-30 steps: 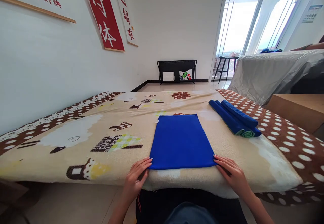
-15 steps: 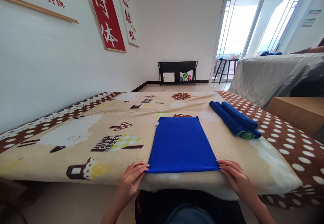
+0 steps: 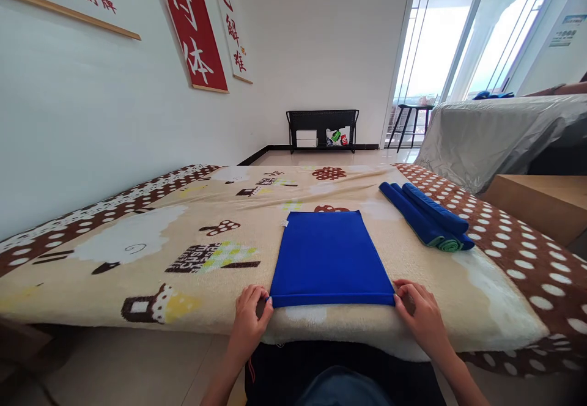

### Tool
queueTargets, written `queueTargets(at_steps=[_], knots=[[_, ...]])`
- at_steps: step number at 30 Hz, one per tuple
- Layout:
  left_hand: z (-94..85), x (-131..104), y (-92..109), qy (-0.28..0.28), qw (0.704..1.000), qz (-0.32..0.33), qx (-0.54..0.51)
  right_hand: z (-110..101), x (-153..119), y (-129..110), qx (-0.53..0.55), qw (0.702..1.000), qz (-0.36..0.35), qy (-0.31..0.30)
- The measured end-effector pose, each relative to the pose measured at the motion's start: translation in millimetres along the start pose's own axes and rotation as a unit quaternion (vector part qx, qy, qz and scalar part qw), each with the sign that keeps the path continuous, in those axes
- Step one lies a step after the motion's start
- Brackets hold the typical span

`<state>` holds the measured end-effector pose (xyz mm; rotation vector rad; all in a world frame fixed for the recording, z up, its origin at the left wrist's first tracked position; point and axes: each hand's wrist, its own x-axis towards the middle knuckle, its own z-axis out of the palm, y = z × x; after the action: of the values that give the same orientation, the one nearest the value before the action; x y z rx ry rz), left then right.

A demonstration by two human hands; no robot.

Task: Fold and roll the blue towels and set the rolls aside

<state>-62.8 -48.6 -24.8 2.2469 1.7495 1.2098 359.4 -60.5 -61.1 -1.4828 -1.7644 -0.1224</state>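
A blue towel [image 3: 331, 253] lies flat on the patterned blanket, a small white tag at its far left corner. Along its near edge runs a narrow folded strip. My left hand [image 3: 251, 313] pinches the left end of that strip between thumb and fingers. At the opposite end, my right hand [image 3: 419, 313] has the right corner in a similar pinch. Several rolled blue towels [image 3: 424, 216], one with a green end showing, rest on the blanket to the right.
The cream blanket [image 3: 151, 204] has a brown polka-dot border. Beyond it stand a black rack [image 3: 322, 121] and a stool [image 3: 413, 118]. At right are a cardboard box [image 3: 541, 201], a plastic-covered table [image 3: 481, 131] and part of another person's arm [image 3: 557, 90].
The towel's near edge has been turned over into a narrow strip, its front moving slightly away from me. Both hands have closed into tighter pinches at its ends; the left shifted right.
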Motion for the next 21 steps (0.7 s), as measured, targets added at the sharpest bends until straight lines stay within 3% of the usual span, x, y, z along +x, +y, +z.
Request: queueTargets(at_steps=[4, 9, 13, 21], knots=[[8.3, -3, 0, 0.063, 0.998, -0.001, 0.001, 2, -5, 1, 0.019, 0.998, -0.018, 0.053], [6.1, -8, 2, 0.044, 0.999, 0.025, 0.017, -1, -13, 3, 0.039, 0.992, -0.076, 0.089], [6.1, -12, 3, 0.042, 0.998, 0.026, 0.035, -4, -14, -2, 0.036, 0.991, -0.076, 0.100], [10.8, -16, 8, 0.095, 0.990, 0.058, 0.091, 0, -6, -28, -0.045, 0.992, -0.033, 0.117]])
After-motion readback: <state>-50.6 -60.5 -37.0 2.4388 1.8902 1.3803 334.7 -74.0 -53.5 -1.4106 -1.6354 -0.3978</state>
